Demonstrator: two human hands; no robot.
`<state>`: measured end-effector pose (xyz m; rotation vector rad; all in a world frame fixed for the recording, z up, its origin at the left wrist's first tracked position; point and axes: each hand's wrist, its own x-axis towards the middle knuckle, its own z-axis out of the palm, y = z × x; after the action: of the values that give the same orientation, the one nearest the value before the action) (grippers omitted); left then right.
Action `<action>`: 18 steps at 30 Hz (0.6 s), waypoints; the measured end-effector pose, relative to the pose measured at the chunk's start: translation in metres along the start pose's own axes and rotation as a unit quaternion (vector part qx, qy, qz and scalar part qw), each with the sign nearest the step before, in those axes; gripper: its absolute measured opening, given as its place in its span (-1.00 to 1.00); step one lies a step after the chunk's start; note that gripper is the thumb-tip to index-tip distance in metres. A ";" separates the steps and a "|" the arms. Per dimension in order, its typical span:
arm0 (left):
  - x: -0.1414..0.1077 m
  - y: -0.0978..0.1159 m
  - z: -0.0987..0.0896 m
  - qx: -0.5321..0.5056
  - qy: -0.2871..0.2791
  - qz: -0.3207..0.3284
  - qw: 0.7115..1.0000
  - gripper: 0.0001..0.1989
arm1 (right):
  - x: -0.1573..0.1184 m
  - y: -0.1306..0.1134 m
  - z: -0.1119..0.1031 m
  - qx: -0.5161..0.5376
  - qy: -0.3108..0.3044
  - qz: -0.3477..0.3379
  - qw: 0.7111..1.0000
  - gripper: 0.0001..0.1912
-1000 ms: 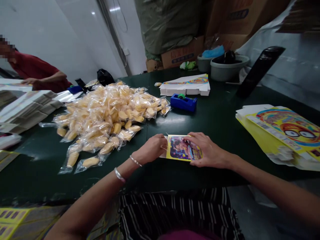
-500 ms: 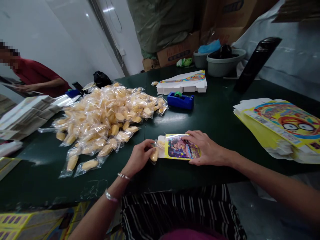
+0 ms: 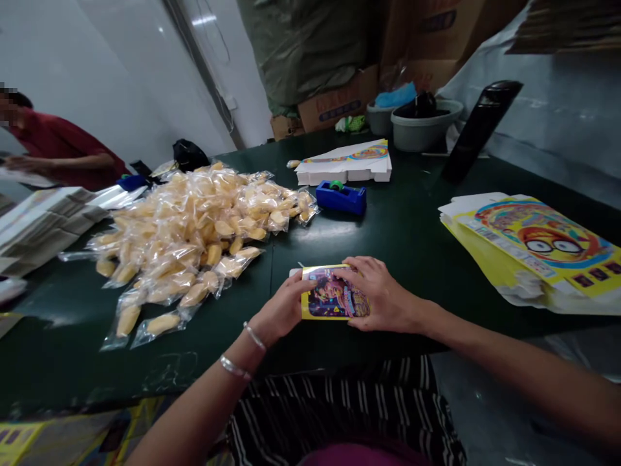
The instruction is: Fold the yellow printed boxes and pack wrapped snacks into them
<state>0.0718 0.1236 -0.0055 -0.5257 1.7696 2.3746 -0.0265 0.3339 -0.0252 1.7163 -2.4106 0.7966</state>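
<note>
A small yellow and purple printed box (image 3: pixel 330 294) lies between my hands at the near middle of the dark green table. My right hand (image 3: pixel 383 294) grips its right end, fingers over the top. At its left end my left hand (image 3: pixel 286 304) holds the box, thumb on the printed face, and covers most of the opening. A white flap edge shows there. No wrapped piece is visible at that end. To the left lies a big heap of clear-wrapped yellowish pieces (image 3: pixel 194 220).
A blue tape dispenser (image 3: pixel 341 198) stands beyond the box, before stacked flat cartons (image 3: pixel 344 165). More printed cartons (image 3: pixel 538 249) lie at right, a black upright object (image 3: pixel 482 129) behind. Grey basins (image 3: pixel 424 126) stand at the back. A person in red (image 3: pixel 68 145) is at far left.
My left hand has moved onto the box's left end, and the wrapped piece it held is out of sight. The box has shifted slightly left in view.
</note>
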 end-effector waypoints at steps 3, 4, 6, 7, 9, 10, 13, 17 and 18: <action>0.000 0.002 0.007 -0.020 -0.028 -0.016 0.999 -0.60 | 0.004 -0.014 -0.006 -0.037 0.006 0.024 0.999 -0.09; -0.001 0.006 0.008 -0.020 -0.034 -0.013 0.999 -0.61 | 0.007 -0.017 -0.012 -0.032 -0.011 0.035 0.999 -0.09; -0.005 0.019 0.010 0.014 -0.064 0.011 0.998 -0.65 | 0.017 -0.022 -0.028 0.017 -0.046 0.065 0.997 -0.20; -0.008 0.028 0.011 0.053 -0.096 0.027 0.994 -0.69 | 0.024 -0.023 -0.037 0.062 -0.067 0.075 0.993 -0.31; -0.019 0.049 0.012 0.167 -0.170 0.068 0.969 -0.76 | 0.036 -0.024 -0.050 0.179 -0.094 0.078 0.976 -0.51; -0.025 0.059 0.011 0.225 -0.181 0.100 0.952 -0.78 | 0.041 -0.025 -0.053 0.242 -0.095 0.075 0.963 -0.54; -0.051 0.074 0.002 0.290 0.017 0.250 0.924 -0.82 | 0.043 -0.031 -0.047 0.420 -0.028 0.104 0.901 -0.44; -0.081 0.038 -0.005 0.131 0.236 0.262 0.926 -0.65 | 0.021 -0.049 -0.019 0.540 0.088 0.199 0.813 -0.26; -0.086 0.022 -0.003 0.090 0.209 0.230 0.946 -0.58 | 0.014 -0.055 -0.012 0.554 0.105 0.210 0.799 -0.24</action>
<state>0.1454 0.1227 0.0444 -0.6981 2.5093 2.4782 0.0152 0.3141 0.0097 1.0399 -2.2527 2.6765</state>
